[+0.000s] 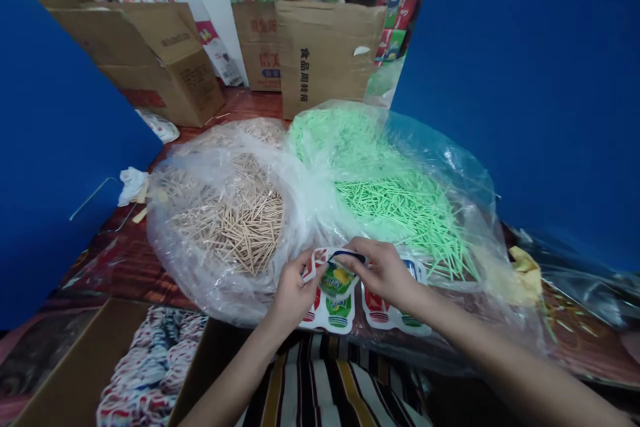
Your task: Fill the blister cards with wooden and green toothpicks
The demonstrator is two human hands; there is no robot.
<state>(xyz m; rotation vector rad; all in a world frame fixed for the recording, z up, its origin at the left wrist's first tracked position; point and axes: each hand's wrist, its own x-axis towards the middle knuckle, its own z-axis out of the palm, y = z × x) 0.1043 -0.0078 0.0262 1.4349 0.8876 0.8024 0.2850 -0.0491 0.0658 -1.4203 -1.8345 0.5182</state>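
Note:
Both of my hands meet over a printed packet (339,278) with a green and yellow picture, at the table's front edge. My left hand (296,287) pinches its left side, by the white and red border. On the upper right edge, the fingers of my right hand (380,268) are closed. Below lie another red and green bottle-print packet (340,312) and, to the right, a similar one (375,307), partly under my right wrist. Behind my hands are a clear bag of tan sticks (250,227) and one of green sticks (410,207).
An open carton (70,363) of bundled packets stands at the lower left. Cardboard boxes (330,47) line the back, with blue panels (540,80) on both sides. Yellowish scraps (525,273) lie at the right.

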